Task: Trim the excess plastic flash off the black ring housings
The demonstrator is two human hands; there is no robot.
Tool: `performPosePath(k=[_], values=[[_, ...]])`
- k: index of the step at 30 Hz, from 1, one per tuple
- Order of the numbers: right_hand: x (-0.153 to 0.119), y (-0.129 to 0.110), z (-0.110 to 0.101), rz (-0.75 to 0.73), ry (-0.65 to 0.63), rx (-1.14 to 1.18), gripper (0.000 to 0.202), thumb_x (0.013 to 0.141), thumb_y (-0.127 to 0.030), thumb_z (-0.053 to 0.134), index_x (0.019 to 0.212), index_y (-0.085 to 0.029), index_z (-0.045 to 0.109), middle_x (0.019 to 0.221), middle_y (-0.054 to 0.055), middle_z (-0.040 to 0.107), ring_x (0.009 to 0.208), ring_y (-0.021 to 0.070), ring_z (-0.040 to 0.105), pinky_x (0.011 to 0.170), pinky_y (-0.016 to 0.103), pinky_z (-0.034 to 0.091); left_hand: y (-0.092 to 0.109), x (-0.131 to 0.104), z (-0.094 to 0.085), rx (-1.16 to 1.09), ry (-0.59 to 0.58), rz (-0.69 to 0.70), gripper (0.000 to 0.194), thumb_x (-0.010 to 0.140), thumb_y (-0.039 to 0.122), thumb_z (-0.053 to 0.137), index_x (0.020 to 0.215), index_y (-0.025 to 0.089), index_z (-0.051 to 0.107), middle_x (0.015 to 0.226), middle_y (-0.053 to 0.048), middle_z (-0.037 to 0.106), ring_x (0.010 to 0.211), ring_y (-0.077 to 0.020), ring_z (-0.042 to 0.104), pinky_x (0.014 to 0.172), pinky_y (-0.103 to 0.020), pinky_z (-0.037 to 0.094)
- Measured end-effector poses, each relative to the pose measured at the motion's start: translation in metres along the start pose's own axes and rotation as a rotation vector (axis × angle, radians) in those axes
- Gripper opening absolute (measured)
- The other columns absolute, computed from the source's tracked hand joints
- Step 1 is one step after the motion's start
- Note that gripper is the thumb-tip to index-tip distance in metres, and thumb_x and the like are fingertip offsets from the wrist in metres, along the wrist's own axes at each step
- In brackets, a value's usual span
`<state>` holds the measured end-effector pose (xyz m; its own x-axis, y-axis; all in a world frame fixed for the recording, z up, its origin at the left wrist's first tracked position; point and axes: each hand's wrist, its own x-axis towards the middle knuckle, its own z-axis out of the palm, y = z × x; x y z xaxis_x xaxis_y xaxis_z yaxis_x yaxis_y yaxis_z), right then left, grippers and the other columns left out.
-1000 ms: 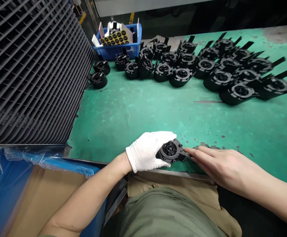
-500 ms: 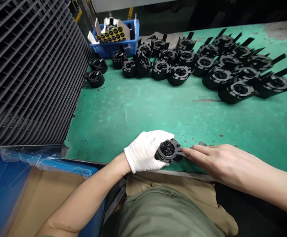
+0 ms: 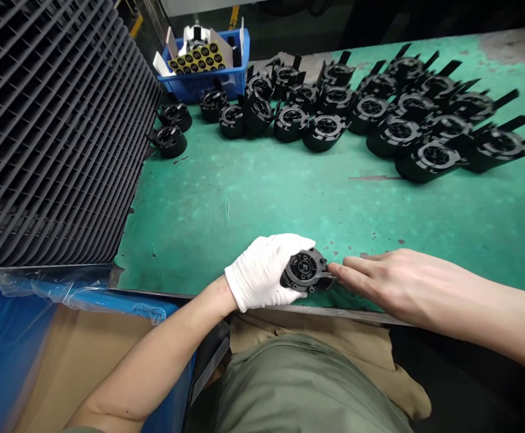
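"So, head view: left hand point(image 3: 262, 272)?"
"White-gloved; fingers and thumb clamped round a black disc-shaped part point(image 3: 304, 269), its patterned face up."
"Right hand point(image 3: 391, 279)?"
"Bare. Fingers pressed together, tips at the part's near edge to them; can't tell what they pinch, if anything."
"Beyond the fingers?"
"Green tabletop point(image 3: 244, 198). Well ahead of the fingertips, a cluster of black housings point(image 3: 328, 132); ahead and left, a blue bin point(image 3: 199, 87) with a yellow dotted sheet point(image 3: 199, 59) inside."

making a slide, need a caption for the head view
Gloved left hand grips a round black part, bare right hand at its edge.
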<state>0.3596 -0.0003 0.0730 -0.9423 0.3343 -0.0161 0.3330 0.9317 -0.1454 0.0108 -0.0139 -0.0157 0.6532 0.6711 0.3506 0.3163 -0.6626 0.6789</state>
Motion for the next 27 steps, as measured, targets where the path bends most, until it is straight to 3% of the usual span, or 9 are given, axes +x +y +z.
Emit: performPosePath(k=[5, 12, 17, 24, 27], values=[[0.004, 0.004, -0.004, -0.028, 0.000, -0.048, 0.055, 0.106, 0.002, 0.061, 0.155, -0.017, 0.076, 0.098, 0.005, 0.081, 0.070, 0.0229, 0.069, 0.062, 0.042, 0.038, 0.000, 0.000, -0.001, -0.013, 0.072, 0.083, 0.089, 0.113, 0.055, 0.094, 0.184, 0.022, 0.051, 0.175, -0.027, 0.082, 0.163, -0.0452, 0.085, 0.137, -0.066, 0.074], [0.002, 0.000, 0.009, 0.081, 0.024, 0.057, 0.031, 0.113, -0.002, 0.062, 0.129, -0.023, 0.077, 0.092, 0.001, 0.076, 0.063, 0.0194, 0.062, 0.063, 0.042, 0.032, -0.002, -0.001, 0.002, 0.009, 0.020, -0.008, 0.093, 0.107, 0.062, 0.099, 0.180, 0.024, 0.056, 0.175, -0.025, 0.082, 0.165, -0.0473, 0.084, 0.138, -0.069, 0.073], [0.007, -0.002, 0.005, 0.061, 0.001, 0.087, 0.032, 0.112, -0.002, 0.061, 0.126, -0.026, 0.077, 0.091, 0.000, 0.074, 0.065, 0.0203, 0.060, 0.063, 0.043, 0.031, -0.004, 0.000, 0.002, -0.009, 0.020, -0.007, 0.090, 0.107, 0.058, 0.099, 0.180, 0.024, 0.057, 0.175, -0.026, 0.082, 0.166, -0.0476, 0.083, 0.140, -0.070, 0.071], [0.021, 0.006, -0.013, 0.063, -0.099, 0.093, 0.036, 0.117, -0.004, 0.051, 0.103, -0.030, 0.071, 0.088, 0.001, 0.072, 0.066, 0.0215, 0.058, 0.062, 0.044, 0.031, -0.006, 0.001, 0.001, -0.031, -0.002, -0.008, 0.092, 0.106, 0.060, 0.100, 0.178, 0.023, 0.057, 0.176, -0.026, 0.081, 0.168, -0.0476, 0.081, 0.141, -0.070, 0.070], [0.020, 0.010, -0.011, 0.172, 0.001, 0.207, 0.033, 0.124, -0.021, 0.058, 0.097, -0.031, 0.074, 0.085, -0.001, 0.075, 0.065, 0.0191, 0.062, 0.061, 0.040, 0.037, -0.006, 0.003, -0.001, -0.042, -0.013, -0.024, 0.094, 0.103, 0.058, 0.102, 0.179, 0.024, 0.058, 0.177, -0.026, 0.080, 0.169, -0.0484, 0.080, 0.142, -0.071, 0.069]])
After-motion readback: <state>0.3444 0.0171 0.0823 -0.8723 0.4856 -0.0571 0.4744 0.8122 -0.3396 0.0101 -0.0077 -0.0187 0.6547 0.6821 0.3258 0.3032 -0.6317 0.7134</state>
